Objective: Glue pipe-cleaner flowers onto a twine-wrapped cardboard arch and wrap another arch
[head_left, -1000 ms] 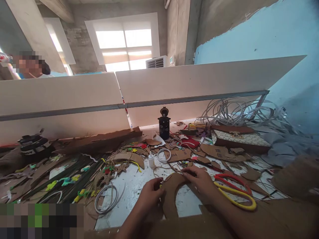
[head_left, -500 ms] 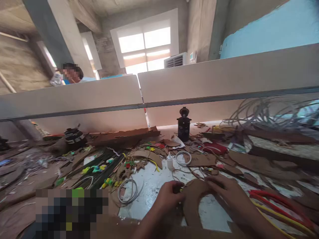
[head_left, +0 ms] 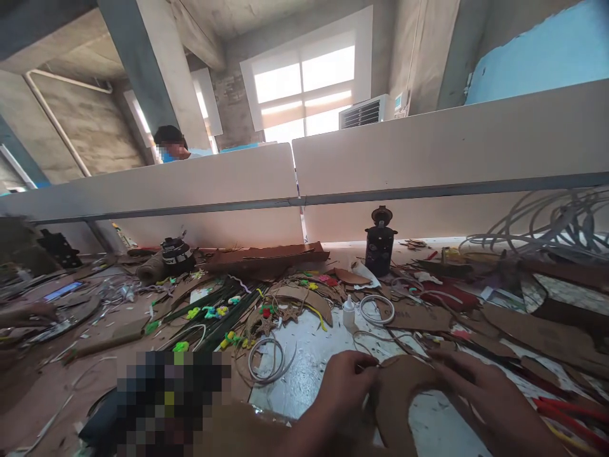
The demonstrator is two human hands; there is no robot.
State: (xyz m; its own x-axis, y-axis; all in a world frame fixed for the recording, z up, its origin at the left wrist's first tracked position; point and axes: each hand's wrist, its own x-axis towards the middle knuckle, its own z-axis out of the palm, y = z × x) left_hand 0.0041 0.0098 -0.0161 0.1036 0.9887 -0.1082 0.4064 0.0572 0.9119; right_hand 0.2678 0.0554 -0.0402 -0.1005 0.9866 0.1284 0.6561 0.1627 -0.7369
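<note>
A curved, arch-shaped piece of brown cardboard (head_left: 391,395) is held low in front of me, over the white tabletop. Gripping its upper left edge is my left hand (head_left: 347,381), thumb and fingers closed together. On the opposite side, my right hand (head_left: 480,384) pinches the cardboard's right arm; some of its fingers are hidden behind the piece. Just beyond them stand a small white squeeze bottle (head_left: 349,314) and a coil of pale cord (head_left: 377,310). Another pale coil (head_left: 266,360) lies to the left of my left hand.
Cardboard scraps, star shapes (head_left: 290,312) and small coloured pieces (head_left: 216,311) litter the table. A black open-lidded container (head_left: 380,249) stands before the partition (head_left: 442,152). Red strips (head_left: 573,412) lie at right, grey tubing (head_left: 547,222) behind. Another person's hand (head_left: 31,314) is far left.
My view has turned left, so everything appears shifted right, and another person's hand now shows at far left. Both my hands keep hold of the curved cardboard, with little visible change in grip.
</note>
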